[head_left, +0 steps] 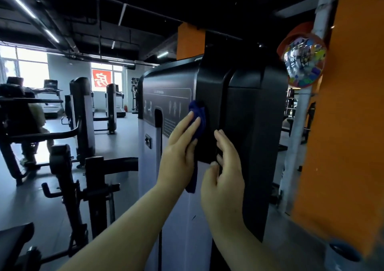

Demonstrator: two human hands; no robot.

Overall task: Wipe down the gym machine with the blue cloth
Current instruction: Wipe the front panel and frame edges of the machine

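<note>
The gym machine (245, 112) stands right in front of me, a tall weight-stack housing with a black cover above a pale lower panel. My left hand (178, 152) presses the blue cloth (198, 115) flat against the black cover's left edge with straight fingers. A strip of the cloth hangs down below that hand. My right hand (224, 175) rests with straight fingers on the black cover just to the right of the cloth.
An orange pillar (345, 146) stands close on the right, with a round convex mirror (303, 63) on it. Black exercise machine frames (68, 166) fill the left foreground. Treadmills (52, 96) and windows line the far wall. A person sits at a machine far left.
</note>
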